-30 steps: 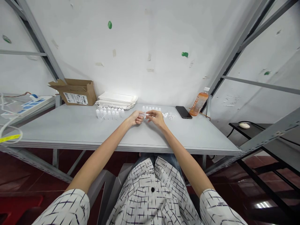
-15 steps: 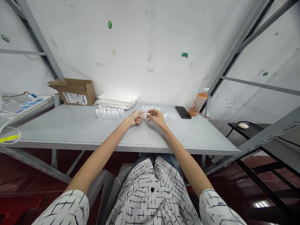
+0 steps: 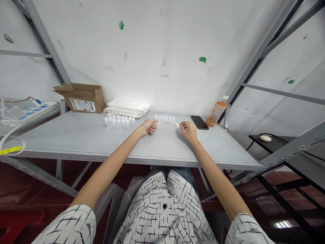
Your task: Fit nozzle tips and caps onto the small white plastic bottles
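My left hand is closed round a small translucent white bottle, whose tip end shows past the thumb. To the right, my right hand reaches down with bent fingers pressed together at a pile of tiny white parts. Its fingers and palm cover most of that pile, and what they pinch is too small to make out. Just behind the hands stands a row of small white bottles. Left of my left hand is a group of similar bottles with thin dark tips.
On the grey table are a cardboard box and a stack of white sheets at the back left. A black phone and an orange drink bottle are at the right. Metal frame posts rise at both sides.
My right hand has moved right, away from the bottle in my left hand, to the pile of tiny white parts. My left hand stays in about the same place, still holding the bottle.
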A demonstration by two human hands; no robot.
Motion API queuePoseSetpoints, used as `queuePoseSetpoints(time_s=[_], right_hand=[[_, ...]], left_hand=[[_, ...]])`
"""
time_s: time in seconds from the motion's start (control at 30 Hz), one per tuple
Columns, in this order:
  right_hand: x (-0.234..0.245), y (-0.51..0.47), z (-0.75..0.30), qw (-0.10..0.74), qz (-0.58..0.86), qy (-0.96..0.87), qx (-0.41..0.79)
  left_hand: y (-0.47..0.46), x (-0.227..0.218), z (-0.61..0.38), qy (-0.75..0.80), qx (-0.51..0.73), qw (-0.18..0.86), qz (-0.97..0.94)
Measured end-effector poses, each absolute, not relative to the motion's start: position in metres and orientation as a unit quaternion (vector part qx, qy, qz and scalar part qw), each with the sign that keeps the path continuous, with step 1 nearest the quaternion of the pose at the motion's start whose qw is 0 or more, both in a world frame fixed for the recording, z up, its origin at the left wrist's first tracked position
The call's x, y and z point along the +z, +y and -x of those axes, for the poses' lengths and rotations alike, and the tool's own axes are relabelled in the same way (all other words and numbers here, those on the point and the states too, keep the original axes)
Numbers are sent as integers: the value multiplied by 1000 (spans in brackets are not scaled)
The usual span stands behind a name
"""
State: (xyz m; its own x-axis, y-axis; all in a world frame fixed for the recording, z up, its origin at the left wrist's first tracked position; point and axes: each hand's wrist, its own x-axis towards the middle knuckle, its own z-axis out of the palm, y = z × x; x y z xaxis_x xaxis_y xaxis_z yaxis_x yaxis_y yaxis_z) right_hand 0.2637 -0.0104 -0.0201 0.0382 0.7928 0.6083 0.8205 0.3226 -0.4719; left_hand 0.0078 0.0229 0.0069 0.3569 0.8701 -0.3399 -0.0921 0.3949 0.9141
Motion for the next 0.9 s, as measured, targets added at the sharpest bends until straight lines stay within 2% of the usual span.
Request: queuePoseSetpoints(time_s=[0.13,0.37,0.9], right_hand=[[-24,-12,-271,350,659,-664,-52],[-23,-11,-262,273,690,-669,-43],[-25,-7,-263,233,715,-656,-70]], left_hand=[[22,7,-8,450,342,693,-449],[21,6,-10,437,339,686,-473],[20,4,-10,422,345,675,-497]])
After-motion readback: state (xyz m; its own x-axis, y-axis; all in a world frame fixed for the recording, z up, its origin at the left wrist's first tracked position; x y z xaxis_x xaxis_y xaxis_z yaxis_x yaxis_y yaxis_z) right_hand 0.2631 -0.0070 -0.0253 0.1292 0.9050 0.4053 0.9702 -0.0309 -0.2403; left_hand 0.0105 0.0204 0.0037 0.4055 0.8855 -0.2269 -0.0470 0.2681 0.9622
